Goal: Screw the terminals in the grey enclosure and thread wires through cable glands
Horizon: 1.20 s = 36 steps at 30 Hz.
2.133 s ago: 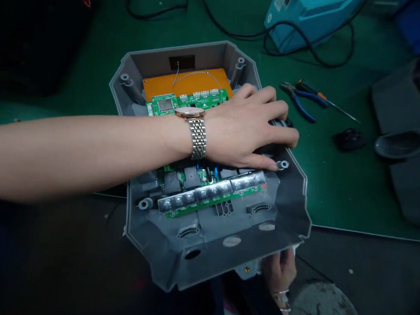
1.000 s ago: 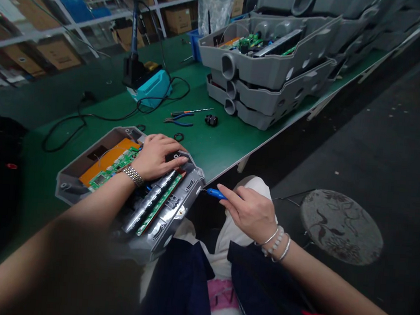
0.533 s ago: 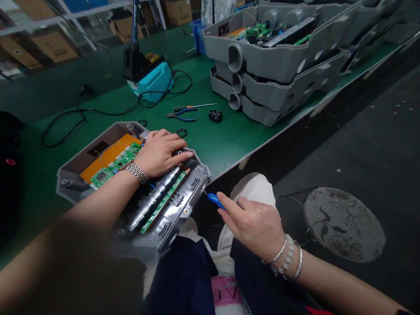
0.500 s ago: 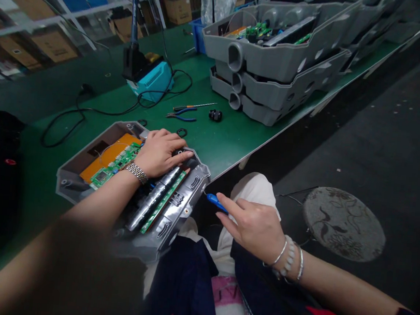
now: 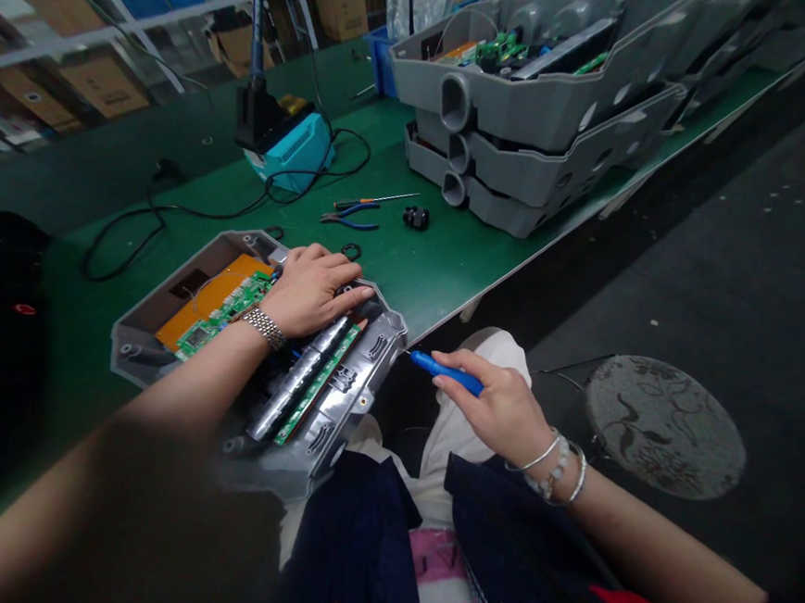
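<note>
A grey plastic casing point(image 5: 378, 360) rests tilted at the bench's near edge and over my lap. Inside it are a green circuit board point(image 5: 214, 324), an orange panel point(image 5: 197, 299), a silvery cylinder point(image 5: 299, 377) and a narrow green board strip point(image 5: 319, 383). My left hand point(image 5: 314, 292) grips the casing's far wall, its fingers over the rim; the fingertips are partly hidden. Between thumb and fingers my right hand point(image 5: 499, 402) holds a blue-handled tool point(image 5: 443, 370) with a thin metal tip. That tip points at the casing's right outer wall, close to it; whether they touch I cannot tell.
Blue-handled pliers point(image 5: 350, 216), a screwdriver point(image 5: 379, 200), a black cable gland point(image 5: 416, 217) and a black ring point(image 5: 352, 252) lie beyond the casing. Stacked grey casings point(image 5: 522, 106) stand farther right. A turquoise soldering station point(image 5: 292, 153) trails a black cable. A round stool point(image 5: 664, 429) is at right.
My right hand has shifted slightly right and up, and more of the tool's blue handle now shows. My left hand keeps its place on the casing.
</note>
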Each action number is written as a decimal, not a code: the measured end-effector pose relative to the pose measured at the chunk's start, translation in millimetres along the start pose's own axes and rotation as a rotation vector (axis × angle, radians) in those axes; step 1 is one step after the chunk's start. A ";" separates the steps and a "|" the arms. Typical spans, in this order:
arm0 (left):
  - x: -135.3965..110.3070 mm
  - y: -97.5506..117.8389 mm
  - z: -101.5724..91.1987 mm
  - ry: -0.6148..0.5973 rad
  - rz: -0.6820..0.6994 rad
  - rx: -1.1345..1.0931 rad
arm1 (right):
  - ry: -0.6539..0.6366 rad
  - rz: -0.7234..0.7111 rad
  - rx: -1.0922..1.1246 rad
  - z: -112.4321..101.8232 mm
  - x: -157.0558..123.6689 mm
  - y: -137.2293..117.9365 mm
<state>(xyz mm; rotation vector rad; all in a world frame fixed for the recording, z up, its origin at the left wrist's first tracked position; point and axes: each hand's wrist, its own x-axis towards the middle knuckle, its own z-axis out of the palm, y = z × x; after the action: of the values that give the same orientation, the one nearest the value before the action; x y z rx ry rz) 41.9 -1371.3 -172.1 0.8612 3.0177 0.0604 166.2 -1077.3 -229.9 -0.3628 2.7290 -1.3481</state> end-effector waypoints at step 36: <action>-0.4 5.9 -1.7 0.016 -0.012 0.009 | -0.133 0.092 0.248 4.3 -14.1 -12.1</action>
<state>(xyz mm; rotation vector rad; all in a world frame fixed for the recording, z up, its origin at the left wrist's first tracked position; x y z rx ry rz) 45.4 -1366.5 -170.2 0.8469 3.0406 0.0542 182.8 -1084.3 -223.5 -0.2924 2.4053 -1.5526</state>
